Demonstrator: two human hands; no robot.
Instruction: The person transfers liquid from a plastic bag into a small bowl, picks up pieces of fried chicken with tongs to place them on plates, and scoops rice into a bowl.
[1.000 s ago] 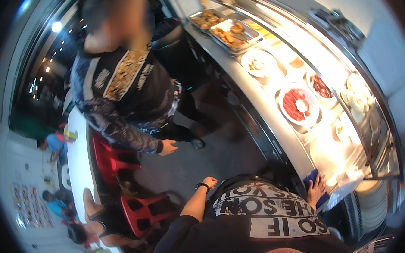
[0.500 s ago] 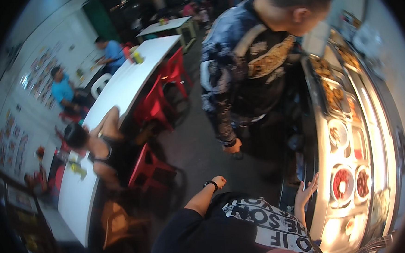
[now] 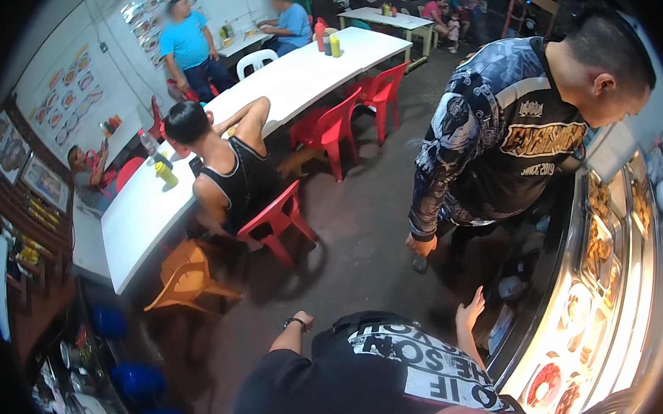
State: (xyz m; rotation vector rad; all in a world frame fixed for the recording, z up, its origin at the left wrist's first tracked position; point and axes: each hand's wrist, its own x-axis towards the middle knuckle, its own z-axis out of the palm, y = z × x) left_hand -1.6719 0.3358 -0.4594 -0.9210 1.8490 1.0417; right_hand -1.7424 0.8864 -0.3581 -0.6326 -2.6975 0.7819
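My left hand [image 3: 303, 319], with a dark band at the wrist, hangs at my left side over the floor. Its fingers look curled in and nothing shows in them. Raised beside the lit food display counter [image 3: 501, 375], my right hand [image 3: 470, 308] holds nothing, its fingers stretched apart. Inside the counter are a plate of red food [image 3: 544, 385], a plate of pale food [image 3: 577, 306] and trays of browned food [image 3: 598, 244]. Close ahead stands a person in a patterned long-sleeved shirt [image 3: 487, 144], head bent toward the counter, a small dark object [image 3: 419, 264] at their lowered hand.
A long white table [image 3: 293, 80] runs along the left, with red plastic chairs [image 3: 279, 221] and an orange chair [image 3: 188, 276]. A seated person in a black sleeveless top [image 3: 238, 175] leans on it. Sauce bottles [image 3: 335, 46] stand on top. Blue rounded objects [image 3: 139, 380] sit at lower left.
The view has swung left, bringing in more of the tables. My right hand has come away from the counter's edge. The person in blue at the left now stands more upright.
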